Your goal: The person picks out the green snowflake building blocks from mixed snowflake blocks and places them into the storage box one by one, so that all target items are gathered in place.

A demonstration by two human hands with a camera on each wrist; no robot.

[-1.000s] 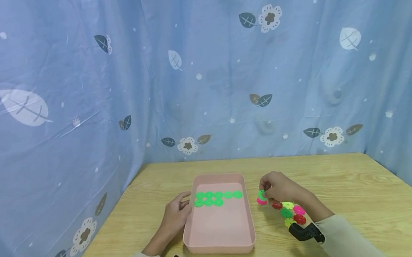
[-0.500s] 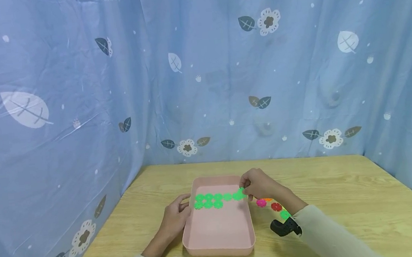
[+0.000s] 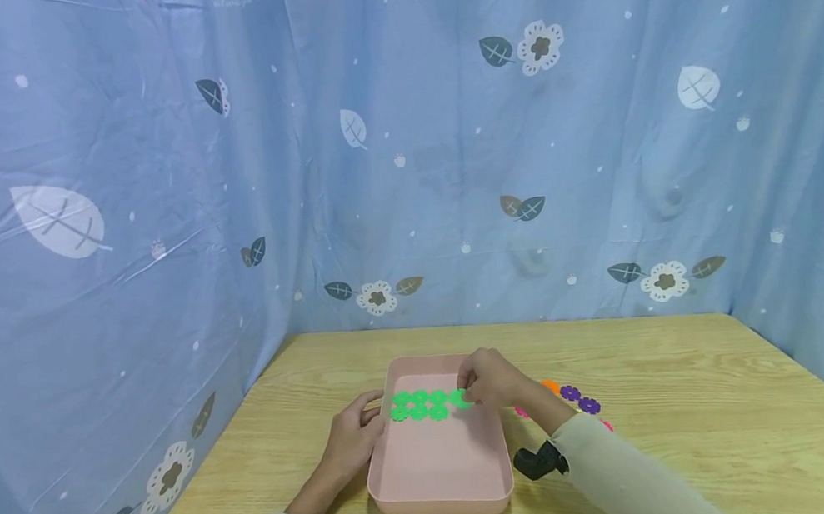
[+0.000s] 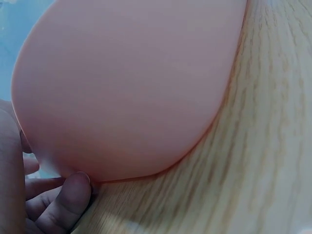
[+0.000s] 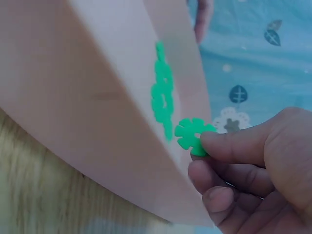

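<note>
My right hand (image 3: 496, 379) is over the right side of the pink tray (image 3: 441, 506), pinching a green flower-shaped plastic disc (image 5: 189, 132) between thumb and finger. Inside the tray, several green discs (image 3: 419, 411) lie in two rows across its far half. The held disc is close to the right end of these rows. My left hand (image 3: 351, 439) rests against the tray's left side, its thumb (image 4: 75, 192) touching the outer wall low down.
Right of the tray, partly hidden by my right forearm, are loose discs on the wooden table (image 3: 683, 396): orange (image 3: 550, 386), purple (image 3: 589, 405) and pink (image 3: 521, 411). A blue patterned curtain (image 3: 432, 163) hangs behind the table.
My right hand has carried the green disc left from above the loose discs, over the tray's right rim and in above the green rows. My left hand stays in place.
</note>
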